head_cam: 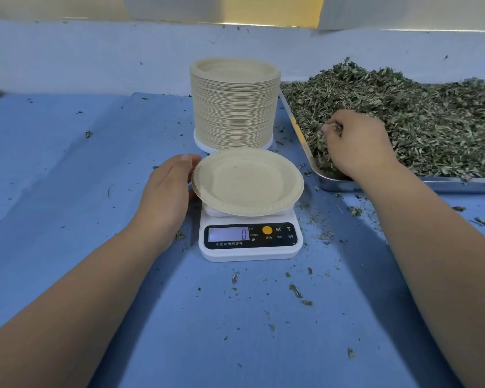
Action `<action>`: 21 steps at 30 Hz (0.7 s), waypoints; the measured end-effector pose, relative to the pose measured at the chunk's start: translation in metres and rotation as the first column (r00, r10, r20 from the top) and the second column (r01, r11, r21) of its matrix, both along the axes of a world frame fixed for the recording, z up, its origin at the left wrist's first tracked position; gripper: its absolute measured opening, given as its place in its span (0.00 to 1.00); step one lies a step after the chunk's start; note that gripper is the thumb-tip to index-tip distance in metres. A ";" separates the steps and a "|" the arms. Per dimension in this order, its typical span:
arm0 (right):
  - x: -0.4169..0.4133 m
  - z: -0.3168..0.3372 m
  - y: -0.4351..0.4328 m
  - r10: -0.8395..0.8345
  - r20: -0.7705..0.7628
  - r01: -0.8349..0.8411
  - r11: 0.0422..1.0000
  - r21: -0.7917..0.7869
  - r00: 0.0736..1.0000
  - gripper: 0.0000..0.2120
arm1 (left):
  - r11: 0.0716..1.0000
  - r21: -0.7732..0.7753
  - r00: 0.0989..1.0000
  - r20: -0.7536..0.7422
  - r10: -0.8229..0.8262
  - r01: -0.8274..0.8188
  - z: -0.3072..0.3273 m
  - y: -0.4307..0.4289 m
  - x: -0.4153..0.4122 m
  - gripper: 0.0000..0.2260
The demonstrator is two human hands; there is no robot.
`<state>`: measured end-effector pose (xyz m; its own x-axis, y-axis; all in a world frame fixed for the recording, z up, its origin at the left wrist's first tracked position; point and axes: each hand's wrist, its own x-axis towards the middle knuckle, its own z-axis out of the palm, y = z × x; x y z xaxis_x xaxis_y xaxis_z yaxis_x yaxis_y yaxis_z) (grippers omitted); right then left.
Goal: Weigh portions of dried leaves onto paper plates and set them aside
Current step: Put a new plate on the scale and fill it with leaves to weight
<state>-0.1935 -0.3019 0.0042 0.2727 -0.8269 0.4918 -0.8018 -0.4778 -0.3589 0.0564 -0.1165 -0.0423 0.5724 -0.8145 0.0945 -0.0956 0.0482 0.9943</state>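
Observation:
An empty beige paper plate [247, 182] lies on a white kitchen scale [249, 239] whose display reads 0. My left hand [167, 189] rests against the plate's left rim with straight fingers. A metal tray [336, 184] at the right holds a big heap of dried green leaves [420, 116]. My right hand [356, 144] is sunk into the heap near the tray's left side, its fingers curled round a pinch of leaves.
A tall stack of paper plates [234, 105] stands right behind the scale. Blue cloth [95, 177] covers the table, with leaf crumbs scattered over it, mostly in front of and to the right of the scale. A pale wall rises at the back.

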 end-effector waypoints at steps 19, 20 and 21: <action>0.006 -0.008 0.009 0.035 -0.027 -0.036 0.998 -0.057 0.999 0.12 | 1.000 -0.007 1.000 0.022 -0.020 0.020 0.004 0.005 -0.004 0.17; 0.006 -0.008 0.009 0.039 -0.020 -0.040 0.997 -0.059 0.999 0.13 | 1.000 -0.007 0.999 0.024 -0.023 0.023 0.004 0.006 -0.005 0.17; 0.006 -0.008 0.009 0.041 0.001 -0.041 0.996 -0.078 0.999 0.12 | 1.000 -0.007 0.999 0.026 -0.022 0.022 0.004 0.006 -0.005 0.17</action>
<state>-0.1878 -0.2928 -0.0039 0.3047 -0.7739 0.5552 -0.7800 -0.5372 -0.3209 0.0513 -0.1105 -0.0379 0.5519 -0.8260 0.1151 -0.1204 0.0576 0.9910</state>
